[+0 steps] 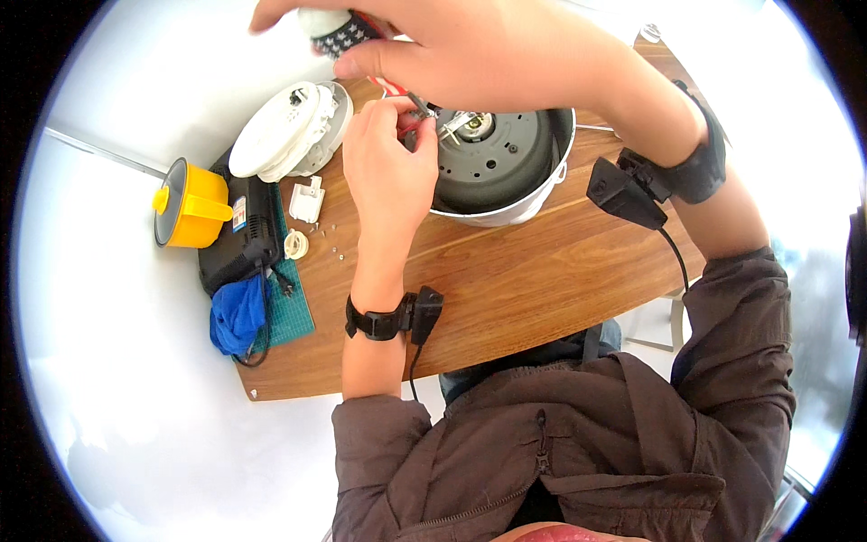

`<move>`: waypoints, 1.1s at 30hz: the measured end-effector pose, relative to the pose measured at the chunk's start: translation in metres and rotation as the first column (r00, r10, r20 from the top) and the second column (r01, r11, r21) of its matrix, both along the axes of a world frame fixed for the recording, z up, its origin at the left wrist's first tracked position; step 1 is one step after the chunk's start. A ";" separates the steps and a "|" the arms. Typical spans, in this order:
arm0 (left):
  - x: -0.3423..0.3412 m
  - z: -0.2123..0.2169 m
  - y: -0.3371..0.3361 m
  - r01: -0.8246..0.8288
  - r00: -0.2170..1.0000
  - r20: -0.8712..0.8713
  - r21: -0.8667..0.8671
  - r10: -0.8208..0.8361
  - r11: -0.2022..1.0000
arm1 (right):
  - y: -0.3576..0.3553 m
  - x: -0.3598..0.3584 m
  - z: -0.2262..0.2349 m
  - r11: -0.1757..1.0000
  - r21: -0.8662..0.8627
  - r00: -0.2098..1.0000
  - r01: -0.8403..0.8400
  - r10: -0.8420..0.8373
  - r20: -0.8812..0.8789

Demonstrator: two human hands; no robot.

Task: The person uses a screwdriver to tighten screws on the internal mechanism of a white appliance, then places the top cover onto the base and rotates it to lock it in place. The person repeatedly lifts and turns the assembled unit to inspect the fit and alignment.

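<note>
Upturned cooker base (497,167) on a wooden table (506,289), white floor all round.

My left hand (388,172) pinches a small part at the base's left rim; my right hand (470,50) grips a screwdriver (339,32), slanting down toward the base's centre. White lid (284,131) lies left of it, bare wood on the near side.

On the brown wooden table (506,289), round grey-and-white cooker base (497,163) upturned at the far middle; white round lid (284,131) to its left; yellow plastic pot (190,206) further left, beside black box-shaped device (237,244); blue cloth (237,314) nearer, on green cutting mat (291,316).
</note>
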State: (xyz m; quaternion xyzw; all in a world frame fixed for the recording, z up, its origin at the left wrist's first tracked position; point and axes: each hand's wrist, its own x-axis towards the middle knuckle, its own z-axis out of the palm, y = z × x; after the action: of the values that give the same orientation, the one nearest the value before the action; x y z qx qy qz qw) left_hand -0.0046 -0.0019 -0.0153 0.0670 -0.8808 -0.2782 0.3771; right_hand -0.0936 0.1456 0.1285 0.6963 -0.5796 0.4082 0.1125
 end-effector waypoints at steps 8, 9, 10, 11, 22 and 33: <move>-0.001 0.003 0.001 0.008 1.000 -0.005 -0.013 -0.008 1.000 | -0.007 -0.001 -0.006 0.986 0.030 0.984 0.165 -0.167 0.060; -0.001 0.002 0.002 0.004 1.000 -0.009 0.002 -0.004 1.000 | -0.006 -0.003 -0.003 0.994 0.063 0.992 0.088 -0.093 0.086; -0.001 0.002 0.001 0.000 1.000 -0.012 0.017 0.000 1.000 | -0.013 -0.014 -0.002 0.996 0.088 0.996 0.007 -0.015 0.083; -0.001 0.001 0.000 -0.005 1.000 -0.015 0.032 0.006 0.999 | -0.013 -0.013 -0.002 0.998 0.065 0.998 0.008 -0.012 0.064; -0.004 0.001 -0.002 0.016 0.999 -0.033 -0.005 -0.016 1.000 | 0.005 0.000 0.018 0.980 0.095 0.962 -0.177 0.151 0.227; -0.003 0.005 0.001 0.021 1.000 -0.023 0.022 -0.021 1.000 | -0.014 -0.006 -0.015 0.982 -0.072 0.958 0.176 -0.154 0.242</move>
State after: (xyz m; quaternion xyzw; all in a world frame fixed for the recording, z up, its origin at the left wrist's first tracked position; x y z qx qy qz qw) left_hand -0.0078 -0.0004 -0.0101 0.0589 -0.8740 -0.2928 0.3834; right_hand -0.0991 0.1316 0.1136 0.5860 -0.6253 0.5037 0.1090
